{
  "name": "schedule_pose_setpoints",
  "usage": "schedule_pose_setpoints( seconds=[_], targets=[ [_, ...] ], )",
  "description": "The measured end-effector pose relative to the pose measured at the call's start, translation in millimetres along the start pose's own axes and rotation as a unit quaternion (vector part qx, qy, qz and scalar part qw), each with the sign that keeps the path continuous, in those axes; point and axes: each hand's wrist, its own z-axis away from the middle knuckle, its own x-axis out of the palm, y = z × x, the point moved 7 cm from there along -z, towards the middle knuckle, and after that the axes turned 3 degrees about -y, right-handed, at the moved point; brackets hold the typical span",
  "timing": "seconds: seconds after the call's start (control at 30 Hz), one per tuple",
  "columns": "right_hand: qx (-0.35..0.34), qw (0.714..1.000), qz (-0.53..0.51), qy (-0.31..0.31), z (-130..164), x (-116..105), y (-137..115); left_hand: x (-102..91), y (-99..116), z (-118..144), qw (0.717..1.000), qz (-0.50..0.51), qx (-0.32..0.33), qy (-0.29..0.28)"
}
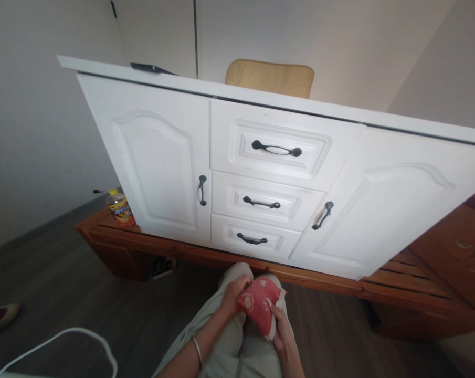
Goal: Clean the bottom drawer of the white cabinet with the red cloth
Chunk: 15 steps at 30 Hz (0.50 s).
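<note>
Over my lap is a red folded cloth piece with pale heart-like patterns and a whitish edge. Whether it is a sock, a pouch or a small towel I cannot tell. My left hand grips its left upper corner, the fingertips partly hidden behind it. On the lower right side my right hand holds the whitish edge, thumb on the front and the other fingers mostly out of sight. A bracelet circles my left wrist. Both hands rest close to my knees, which are in light trousers.
A white cabinet with doors and drawers stands ahead on a slatted wooden bench. A yellow-capped bottle is at its left. On top lies a dark flat device; behind is a tan chair back. A white cable curves at lower left.
</note>
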Motion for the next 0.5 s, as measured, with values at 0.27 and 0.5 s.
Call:
schedule_pose_setpoints(
  seconds=[0.27,0.5],
  targets=[
    [-0.008,0.999,0.019,0.043,19,-11,-1,-36.5,13,-17,0.993,0.025,-0.014,0.114],
    [-0.008,0.997,0.035,0.074,54,-18,-5,-96.2,51,-72,0.987,-0.020,-0.002,0.156]
  ],
)
